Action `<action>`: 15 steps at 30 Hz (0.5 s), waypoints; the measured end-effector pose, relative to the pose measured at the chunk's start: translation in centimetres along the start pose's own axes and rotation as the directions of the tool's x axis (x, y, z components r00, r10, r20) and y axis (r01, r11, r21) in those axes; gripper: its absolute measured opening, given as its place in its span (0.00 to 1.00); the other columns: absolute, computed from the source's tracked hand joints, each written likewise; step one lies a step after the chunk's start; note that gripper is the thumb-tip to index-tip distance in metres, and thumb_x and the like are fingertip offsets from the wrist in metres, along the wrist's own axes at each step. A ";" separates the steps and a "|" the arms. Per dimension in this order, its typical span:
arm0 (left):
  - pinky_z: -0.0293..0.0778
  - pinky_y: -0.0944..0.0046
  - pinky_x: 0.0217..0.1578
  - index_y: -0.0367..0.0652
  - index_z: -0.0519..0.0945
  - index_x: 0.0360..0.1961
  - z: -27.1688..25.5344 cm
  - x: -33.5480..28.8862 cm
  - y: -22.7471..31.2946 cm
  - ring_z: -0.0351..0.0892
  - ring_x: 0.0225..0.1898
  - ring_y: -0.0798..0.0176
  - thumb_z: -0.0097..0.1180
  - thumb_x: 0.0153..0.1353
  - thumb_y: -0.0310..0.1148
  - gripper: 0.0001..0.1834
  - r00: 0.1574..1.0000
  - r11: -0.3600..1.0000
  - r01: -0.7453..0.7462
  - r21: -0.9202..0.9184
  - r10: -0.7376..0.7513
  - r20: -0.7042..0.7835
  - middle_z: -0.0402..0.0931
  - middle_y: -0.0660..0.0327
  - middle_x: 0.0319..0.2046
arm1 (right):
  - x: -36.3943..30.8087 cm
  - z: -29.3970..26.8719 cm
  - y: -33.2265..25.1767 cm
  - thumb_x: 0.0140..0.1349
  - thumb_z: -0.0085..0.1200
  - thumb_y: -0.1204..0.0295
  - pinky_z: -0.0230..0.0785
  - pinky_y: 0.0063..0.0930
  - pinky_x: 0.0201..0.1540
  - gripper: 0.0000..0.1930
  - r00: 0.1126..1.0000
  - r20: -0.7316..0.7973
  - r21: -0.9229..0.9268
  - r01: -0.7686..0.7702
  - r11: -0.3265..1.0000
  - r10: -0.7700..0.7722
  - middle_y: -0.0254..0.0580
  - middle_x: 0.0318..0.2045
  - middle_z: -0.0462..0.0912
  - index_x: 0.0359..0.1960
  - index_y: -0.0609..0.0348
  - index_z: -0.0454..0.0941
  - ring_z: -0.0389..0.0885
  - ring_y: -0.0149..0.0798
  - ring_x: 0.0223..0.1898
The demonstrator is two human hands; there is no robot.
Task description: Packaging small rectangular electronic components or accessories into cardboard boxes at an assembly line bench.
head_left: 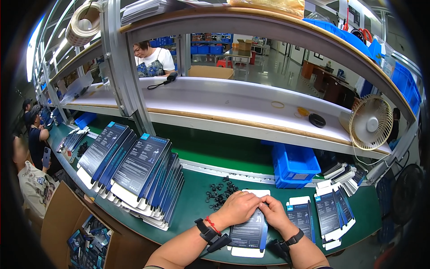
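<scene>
My left hand [239,207] and my right hand [274,214] meet over the upper part of a flat dark-blue carton [246,234] with white flaps. Both hands are closed, with the fingertips pressed together. What is between them, if anything, is hidden. The carton lies on the green worktop [197,186], its upper end partly covered by my hands. Just left of my left hand is a loose heap of small black ring-shaped clips [219,192]. Another flat carton [301,218] lies just right of my right hand.
Tall stacks of flat cartons [142,168] stand to the left, and a fanned stack [332,210] to the right. Blue bins [295,161] sit beneath the shelf [233,101]. A fan [371,120] is at right. An open cardboard box [60,215] holds cartons at lower left. Other people are nearby.
</scene>
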State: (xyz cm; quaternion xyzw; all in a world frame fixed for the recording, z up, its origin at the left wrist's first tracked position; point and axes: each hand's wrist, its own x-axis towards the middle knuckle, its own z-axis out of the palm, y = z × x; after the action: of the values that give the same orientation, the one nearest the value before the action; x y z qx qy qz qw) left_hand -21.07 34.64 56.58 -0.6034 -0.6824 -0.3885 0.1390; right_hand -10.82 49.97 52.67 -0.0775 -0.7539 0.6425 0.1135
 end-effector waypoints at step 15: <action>0.72 0.58 0.34 0.40 0.78 0.30 0.1 -0.1 -0.2 0.78 0.33 0.55 0.57 0.52 0.27 0.04 1.000 1.000 0.003 0.021 -0.003 0.031 0.77 0.58 0.28 | 0.0 0.0 -0.1 0.64 0.51 0.75 0.68 0.20 0.41 0.05 1.000 -0.005 -0.034 0.006 0.999 -0.006 0.34 0.34 0.80 0.39 0.62 0.77 0.74 0.25 0.37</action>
State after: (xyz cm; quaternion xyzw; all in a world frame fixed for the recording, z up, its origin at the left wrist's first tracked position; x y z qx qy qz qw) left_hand -21.20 34.61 56.41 -0.6068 -0.6895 -0.3721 0.1341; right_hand -10.80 49.98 52.79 -0.0788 -0.7647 0.6290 0.1158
